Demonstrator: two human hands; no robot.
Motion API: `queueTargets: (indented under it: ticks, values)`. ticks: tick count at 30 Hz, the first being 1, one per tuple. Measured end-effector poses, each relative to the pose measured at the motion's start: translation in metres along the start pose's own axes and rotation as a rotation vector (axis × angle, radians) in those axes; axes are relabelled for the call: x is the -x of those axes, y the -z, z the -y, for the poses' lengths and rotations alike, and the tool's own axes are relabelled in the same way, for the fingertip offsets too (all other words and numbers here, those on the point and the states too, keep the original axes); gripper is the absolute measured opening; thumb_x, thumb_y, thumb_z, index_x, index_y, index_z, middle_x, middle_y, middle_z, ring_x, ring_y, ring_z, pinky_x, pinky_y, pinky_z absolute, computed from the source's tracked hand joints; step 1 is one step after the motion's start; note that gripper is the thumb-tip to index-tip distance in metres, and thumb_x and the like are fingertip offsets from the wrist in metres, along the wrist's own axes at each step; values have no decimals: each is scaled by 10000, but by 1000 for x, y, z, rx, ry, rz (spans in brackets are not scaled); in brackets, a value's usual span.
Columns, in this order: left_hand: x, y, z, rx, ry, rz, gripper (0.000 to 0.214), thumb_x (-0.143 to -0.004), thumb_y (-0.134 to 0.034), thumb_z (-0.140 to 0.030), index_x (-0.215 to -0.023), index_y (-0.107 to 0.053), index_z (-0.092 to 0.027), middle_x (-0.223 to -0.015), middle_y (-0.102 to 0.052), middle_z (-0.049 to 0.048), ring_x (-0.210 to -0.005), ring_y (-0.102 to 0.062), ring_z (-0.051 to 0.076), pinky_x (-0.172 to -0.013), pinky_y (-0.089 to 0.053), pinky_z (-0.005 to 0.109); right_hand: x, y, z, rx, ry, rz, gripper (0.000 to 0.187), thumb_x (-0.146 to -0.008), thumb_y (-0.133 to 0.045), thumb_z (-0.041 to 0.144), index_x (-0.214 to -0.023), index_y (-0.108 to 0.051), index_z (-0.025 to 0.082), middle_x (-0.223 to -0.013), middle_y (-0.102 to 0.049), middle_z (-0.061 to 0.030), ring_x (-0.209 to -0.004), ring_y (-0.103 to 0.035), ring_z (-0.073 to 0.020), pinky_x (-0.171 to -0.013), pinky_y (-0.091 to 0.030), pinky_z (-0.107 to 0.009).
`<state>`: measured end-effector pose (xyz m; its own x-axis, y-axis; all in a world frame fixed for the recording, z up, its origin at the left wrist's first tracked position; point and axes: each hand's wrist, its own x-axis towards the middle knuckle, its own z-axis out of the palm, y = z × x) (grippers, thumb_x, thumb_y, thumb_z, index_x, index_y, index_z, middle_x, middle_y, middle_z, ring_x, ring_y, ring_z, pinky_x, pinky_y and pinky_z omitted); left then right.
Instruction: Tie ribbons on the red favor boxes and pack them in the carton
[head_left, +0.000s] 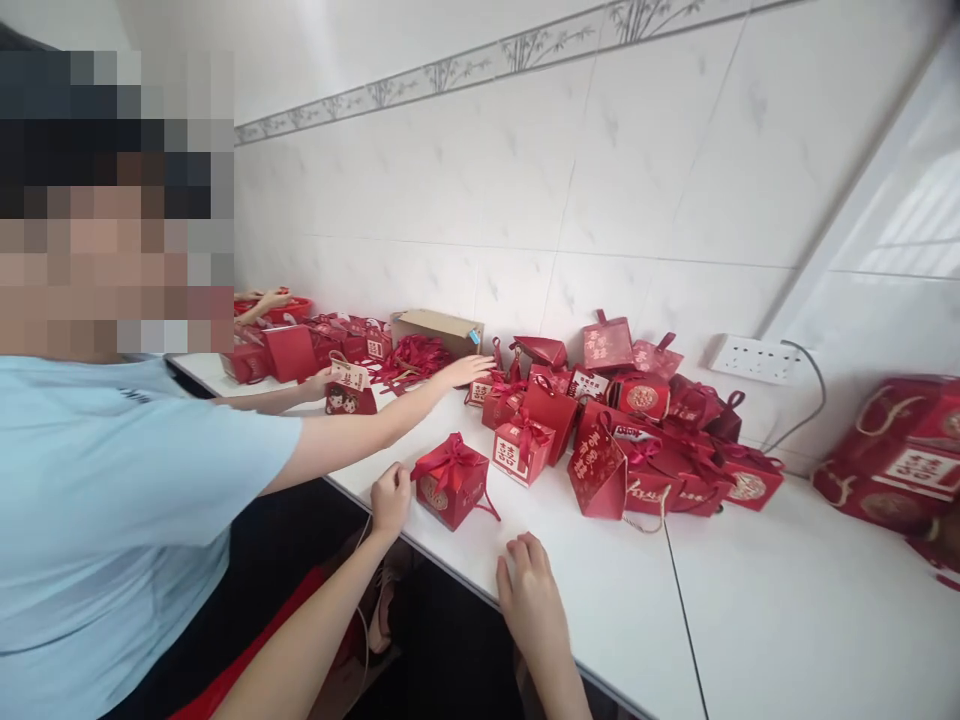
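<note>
A red gift box (452, 490) with a ribbon bow on top and a gold round emblem stands on the white table near its front edge. My left hand (391, 502) is closed in a fist at the box's left side, close to the bow; what its fingers hold, if anything, is hidden. On the box's right, a ribbon tail (491, 505) hangs loose to the tabletop. My right hand (531, 595) rests by the table's front edge, fingers extended and slightly bent, with nothing in it, apart from the box.
A co-worker in a light blue shirt (142, 450) stands at left, one arm reaching across the table (810, 600), the other hand at a red box (351, 395). Behind lie many red gift boxes (523, 450), a carton (439, 325), loose ribbons (416, 360) and a power strip (754, 360).
</note>
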<state>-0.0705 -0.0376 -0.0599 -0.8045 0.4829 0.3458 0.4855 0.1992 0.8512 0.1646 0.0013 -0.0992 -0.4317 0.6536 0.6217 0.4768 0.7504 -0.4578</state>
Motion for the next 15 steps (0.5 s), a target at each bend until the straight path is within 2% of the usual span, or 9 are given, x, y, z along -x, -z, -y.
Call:
queueTargets:
  ticks: [3,10,13,15]
  values:
    - [0,-2,3,-10,34,17,321,-892,-542,-333,-1159,-546,-155,-1158,-582,82,-978,-600,204,-822,-523,405,2,0,-1,34,40,-16,139,-868,-405,162,-937,-525,184,-989,-565,-150,-955,-597,-298,-777,-562,-464]
    - [1,-4,5,25,70,44,318,-895,-537,-335,-1160,-547,-160,-1164,-580,82,-980,-598,202,-825,-522,404,7,-7,-12,96,123,-56,162,-884,-421,204,-976,-548,164,-999,-586,-149,-972,-592,-290,-792,-556,-443]
    - [4,-3,5,51,58,45,242,-895,-534,-335,-1016,-592,-134,-972,-630,49,-822,-615,153,-737,-526,342,12,-21,-28,97,175,-115,168,-901,-412,240,-945,-565,185,-952,-615,-135,-943,-613,-291,-770,-563,-432]
    - [5,-4,6,66,30,43,238,-886,-496,-273,-712,-583,-135,-660,-587,0,-616,-567,128,-639,-478,292,15,-35,-40,100,188,-201,187,-911,-408,265,-907,-581,195,-919,-630,-130,-874,-638,-275,-731,-574,-399]
